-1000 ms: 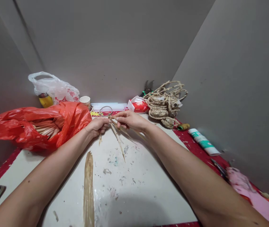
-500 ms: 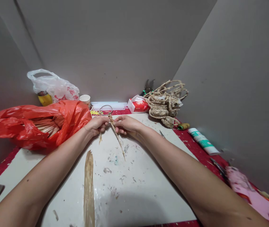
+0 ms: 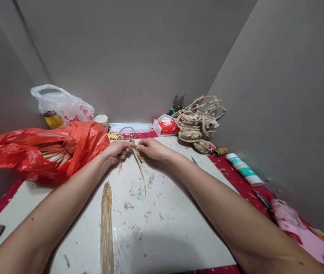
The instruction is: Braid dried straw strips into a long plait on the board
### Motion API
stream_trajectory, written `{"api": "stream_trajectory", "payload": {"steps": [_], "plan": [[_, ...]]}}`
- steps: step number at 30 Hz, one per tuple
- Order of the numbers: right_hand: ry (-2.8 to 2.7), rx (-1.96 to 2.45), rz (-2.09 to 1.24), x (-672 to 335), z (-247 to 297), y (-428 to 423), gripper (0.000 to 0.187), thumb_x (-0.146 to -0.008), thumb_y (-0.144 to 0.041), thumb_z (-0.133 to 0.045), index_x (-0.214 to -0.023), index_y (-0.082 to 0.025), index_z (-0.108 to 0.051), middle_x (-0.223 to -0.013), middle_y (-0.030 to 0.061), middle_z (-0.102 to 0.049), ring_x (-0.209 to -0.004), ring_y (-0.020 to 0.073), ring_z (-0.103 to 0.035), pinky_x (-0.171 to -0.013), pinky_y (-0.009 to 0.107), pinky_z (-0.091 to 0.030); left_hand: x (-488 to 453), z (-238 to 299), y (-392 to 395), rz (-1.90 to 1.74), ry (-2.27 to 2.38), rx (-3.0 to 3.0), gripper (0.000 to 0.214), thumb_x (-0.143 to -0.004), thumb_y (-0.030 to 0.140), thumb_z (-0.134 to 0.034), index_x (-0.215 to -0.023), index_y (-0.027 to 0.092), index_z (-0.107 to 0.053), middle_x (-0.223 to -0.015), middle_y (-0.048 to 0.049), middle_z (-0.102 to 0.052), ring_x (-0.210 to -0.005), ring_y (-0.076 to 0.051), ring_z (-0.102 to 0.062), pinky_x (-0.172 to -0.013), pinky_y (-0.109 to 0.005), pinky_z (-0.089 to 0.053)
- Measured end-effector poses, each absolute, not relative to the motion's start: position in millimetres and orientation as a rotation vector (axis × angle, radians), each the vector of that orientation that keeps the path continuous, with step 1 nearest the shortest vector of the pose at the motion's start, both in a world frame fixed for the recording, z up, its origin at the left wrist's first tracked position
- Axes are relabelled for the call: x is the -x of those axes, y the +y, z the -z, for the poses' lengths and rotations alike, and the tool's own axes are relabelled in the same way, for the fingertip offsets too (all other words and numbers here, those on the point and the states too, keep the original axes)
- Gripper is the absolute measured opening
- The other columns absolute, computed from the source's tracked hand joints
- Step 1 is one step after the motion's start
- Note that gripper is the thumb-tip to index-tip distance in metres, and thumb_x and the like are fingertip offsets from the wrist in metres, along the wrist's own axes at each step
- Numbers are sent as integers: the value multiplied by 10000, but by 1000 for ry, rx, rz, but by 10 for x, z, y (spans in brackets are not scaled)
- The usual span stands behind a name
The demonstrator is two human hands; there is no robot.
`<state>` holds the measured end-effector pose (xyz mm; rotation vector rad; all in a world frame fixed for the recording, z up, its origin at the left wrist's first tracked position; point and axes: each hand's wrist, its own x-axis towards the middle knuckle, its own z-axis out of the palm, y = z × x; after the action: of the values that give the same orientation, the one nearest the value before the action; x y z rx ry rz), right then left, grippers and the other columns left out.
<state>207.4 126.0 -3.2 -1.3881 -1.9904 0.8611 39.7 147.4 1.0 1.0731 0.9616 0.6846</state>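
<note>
Fingers of my left hand [image 3: 119,150] are closed on the knotted upper end of a dried husk strip [image 3: 139,167]. Opposite it, my right hand [image 3: 153,148] pinches the same strip near its top, and the strip's split tail hangs toward me, tapering to a point. A thin round hoop [image 3: 127,133] shows just behind my fingertips; I cannot tell whether it is joined to the strip. A small husk end [image 3: 120,167] pokes out below my left hand. Nearer to me, a wide flat husk piece [image 3: 106,228] lies on the white board [image 3: 173,213].
At left stands a red plastic bag [image 3: 90,139] of husks. Behind are a white bag [image 3: 62,101], paper cup [image 3: 101,120], clear sticks [image 3: 130,127], tissue pack [image 3: 166,126] and pliers [image 3: 178,102]. Coiled rope [image 3: 192,127], a thread spool [image 3: 220,151] and a white-green roll [image 3: 244,169] lie right.
My right fingers have shifted slightly and closed nearer the strip's top. The strip's tail has swung a little left and looks more spread. My left hand stays about where it was.
</note>
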Motion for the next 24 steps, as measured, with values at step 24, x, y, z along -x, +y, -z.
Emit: {"api": "stream_trajectory", "payload": {"steps": [24], "plan": [[-1438, 1344, -1229, -1903, 55, 1271, 229, -770, -260, -488, -562, -166, -481, -368, -81, -337, -330, 54, -219, -372, 205, -175, -382, 96, 1479, -780, 867, -1140, 144, -611, 215, -662, -673, 94, -614, -471, 47, -474, -313, 4, -169, -325, -178, -68]]}}
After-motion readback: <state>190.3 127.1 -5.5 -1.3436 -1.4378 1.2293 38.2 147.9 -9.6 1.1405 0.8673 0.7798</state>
